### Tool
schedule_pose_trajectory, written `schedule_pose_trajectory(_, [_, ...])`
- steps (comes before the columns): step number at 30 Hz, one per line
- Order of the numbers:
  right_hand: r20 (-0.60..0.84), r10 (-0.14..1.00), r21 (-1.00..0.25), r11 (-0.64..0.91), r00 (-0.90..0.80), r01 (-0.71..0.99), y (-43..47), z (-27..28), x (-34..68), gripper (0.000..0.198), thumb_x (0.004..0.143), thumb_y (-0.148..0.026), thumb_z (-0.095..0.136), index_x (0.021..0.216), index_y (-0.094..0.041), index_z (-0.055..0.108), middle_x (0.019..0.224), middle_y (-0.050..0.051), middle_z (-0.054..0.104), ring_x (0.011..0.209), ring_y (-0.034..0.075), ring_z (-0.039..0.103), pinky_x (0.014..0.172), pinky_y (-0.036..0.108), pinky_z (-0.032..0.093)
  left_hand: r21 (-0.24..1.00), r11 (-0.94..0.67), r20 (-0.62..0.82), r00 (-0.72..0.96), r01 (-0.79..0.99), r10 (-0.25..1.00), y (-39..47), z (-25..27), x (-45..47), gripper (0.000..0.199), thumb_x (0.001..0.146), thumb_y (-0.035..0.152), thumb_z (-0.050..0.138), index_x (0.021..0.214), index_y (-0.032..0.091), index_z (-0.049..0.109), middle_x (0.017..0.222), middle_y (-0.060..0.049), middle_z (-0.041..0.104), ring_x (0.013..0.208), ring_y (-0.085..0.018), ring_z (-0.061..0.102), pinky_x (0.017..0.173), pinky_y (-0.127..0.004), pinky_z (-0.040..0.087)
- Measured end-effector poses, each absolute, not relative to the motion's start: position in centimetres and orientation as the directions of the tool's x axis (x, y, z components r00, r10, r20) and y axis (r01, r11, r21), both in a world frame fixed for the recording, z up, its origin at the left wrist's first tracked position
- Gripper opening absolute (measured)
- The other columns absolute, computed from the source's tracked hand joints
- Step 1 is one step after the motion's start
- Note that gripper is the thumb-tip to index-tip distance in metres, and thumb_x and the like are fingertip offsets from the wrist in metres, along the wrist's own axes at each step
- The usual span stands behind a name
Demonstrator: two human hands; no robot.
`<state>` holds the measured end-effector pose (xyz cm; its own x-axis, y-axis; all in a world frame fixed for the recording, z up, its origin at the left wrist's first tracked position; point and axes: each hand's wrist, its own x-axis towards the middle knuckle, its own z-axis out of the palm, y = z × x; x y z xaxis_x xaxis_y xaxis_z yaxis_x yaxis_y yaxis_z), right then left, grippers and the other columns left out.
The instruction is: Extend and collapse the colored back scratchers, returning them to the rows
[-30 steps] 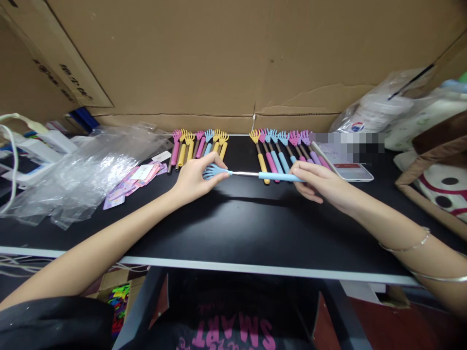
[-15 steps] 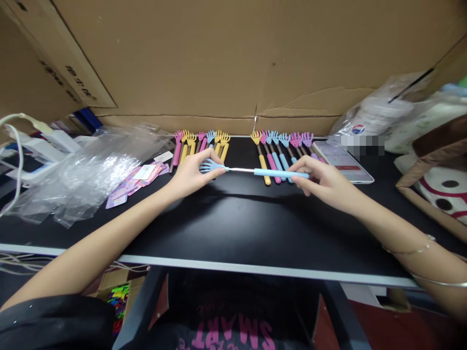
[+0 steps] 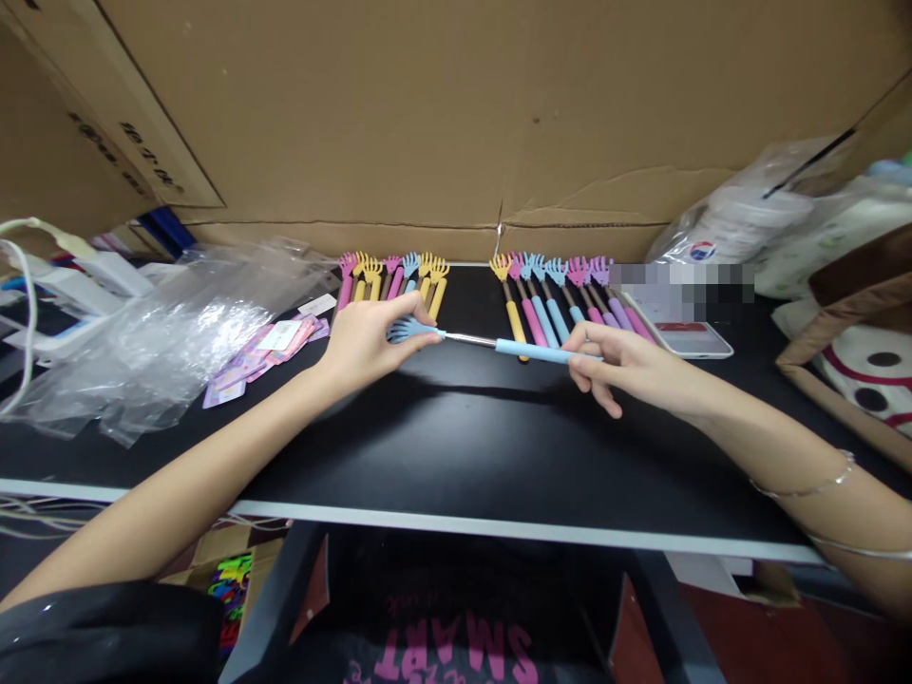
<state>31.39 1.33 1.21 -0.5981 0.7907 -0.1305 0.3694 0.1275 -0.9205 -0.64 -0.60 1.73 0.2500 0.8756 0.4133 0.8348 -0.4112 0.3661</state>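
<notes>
A light blue telescopic back scratcher (image 3: 527, 351) is held level above the black table (image 3: 456, 456), with a short length of its metal rod showing. My left hand (image 3: 370, 342) pinches its claw-shaped head between thumb and fingers. At the other end, my right hand (image 3: 617, 366) grips the blue handle with thumb and forefinger, its other fingers loosely curled. Behind my left hand lies a row of pink, yellow and blue back scratchers (image 3: 395, 275). A second row, with yellow, pink, blue and purple back scratchers (image 3: 548, 294), lies behind my right hand and partly behind the held one.
Clear plastic bags (image 3: 157, 332) and pink-purple cards (image 3: 263, 356) lie at the left beside white chargers (image 3: 78, 294). On the right are a phone (image 3: 694, 340), a bagged white cup (image 3: 748, 223) and a brown-trimmed bag (image 3: 819, 370). A cardboard wall (image 3: 427, 114) rises behind.
The back scratcher's handle end has dipped slightly, and my right hand has lowered a little with its lower fingers spreading. My left hand has barely shifted.
</notes>
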Motion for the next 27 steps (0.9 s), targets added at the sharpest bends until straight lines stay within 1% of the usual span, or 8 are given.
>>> schedule_pose_trajectory(5, [-0.251,0.729,-0.929,0.004,-0.637,0.371,1.1,1.1,31.0,0.043,0.084,-0.058,0.062,0.088,-0.02,0.043,0.068,-0.002,0.063,0.036,0.009,0.056,0.039,0.022,0.037,0.288,-0.43,0.419,0.291,0.856,0.86,-0.6,1.8,-0.8,0.026,0.082,0.049,0.065,0.084,0.023,0.065,0.075,0.001,0.072,0.062,-0.016,0.059,0.061,-0.024,0.031])
schedule_pose_trajectory(10, [-0.28,0.736,-0.935,-0.063,-0.616,0.35,1.1,1.0,31.0,0.044,0.085,-0.059,0.061,0.085,-0.02,0.041,0.067,-0.004,0.061,0.038,0.009,0.058,0.04,0.022,0.037,0.249,-0.469,0.471,0.317,0.847,0.823,-0.7,1.6,-0.9,0.026,0.083,0.048,0.065,0.082,0.022,0.064,0.076,0.002,0.072,0.061,-0.015,0.06,0.059,-0.024,0.032])
schedule_pose_trajectory(15, [-0.238,0.801,-0.946,-0.062,-0.549,0.32,1.3,1.2,31.2,0.045,0.084,-0.059,0.062,0.082,-0.021,0.04,0.062,-0.005,0.059,0.035,0.008,0.054,0.041,0.023,0.04,0.229,-0.493,0.52,0.322,0.839,0.791,-0.8,1.2,-0.6,0.022,0.082,0.043,0.067,0.083,0.021,0.064,0.073,0.003,0.072,0.056,-0.012,0.057,0.055,-0.022,0.031])
schedule_pose_trajectory(19, [-0.197,0.831,-0.956,-0.044,-0.521,0.291,1.3,1.4,31.1,0.043,0.083,-0.058,0.064,0.082,-0.021,0.042,0.058,-0.006,0.057,0.033,0.008,0.05,0.038,0.024,0.038,0.252,-0.496,0.542,0.304,0.831,0.784,-0.8,0.9,-0.4,0.022,0.082,0.042,0.067,0.084,0.02,0.064,0.073,0.002,0.071,0.056,-0.012,0.058,0.054,-0.021,0.031])
schedule_pose_trajectory(23, [-0.123,0.859,-0.964,0.016,-0.497,0.265,1.2,1.3,30.9,0.038,0.085,-0.054,0.064,0.084,-0.021,0.045,0.051,-0.009,0.049,0.032,0.006,0.044,0.036,0.023,0.03,0.302,-0.511,0.536,0.299,0.805,0.789,-0.8,0.8,-0.2,0.022,0.083,0.042,0.064,0.087,0.021,0.063,0.08,0.001,0.072,0.062,-0.013,0.061,0.059,-0.021,0.036])
schedule_pose_trajectory(25, [-0.072,0.875,-0.962,0.066,-0.479,0.265,1.1,1.3,30.8,0.034,0.088,-0.052,0.061,0.086,-0.02,0.047,0.05,-0.009,0.047,0.031,0.006,0.04,0.036,0.023,0.026,0.346,-0.509,0.523,0.289,0.788,0.802,-0.7,0.7,-0.1,0.023,0.083,0.043,0.063,0.087,0.02,0.063,0.081,0.001,0.071,0.065,-0.014,0.062,0.061,-0.022,0.038])
schedule_pose_trajectory(27, [-0.005,0.89,-0.95,0.138,-0.456,0.28,1.0,1.3,30.7,0.031,0.09,-0.05,0.057,0.088,-0.02,0.049,0.049,-0.009,0.046,0.032,0.006,0.038,0.037,0.024,0.025,0.409,-0.502,0.506,0.269,0.762,0.819,-0.7,0.6,0.0,0.024,0.083,0.044,0.062,0.087,0.02,0.063,0.081,0.0,0.07,0.068,-0.015,0.062,0.063,-0.023,0.039])
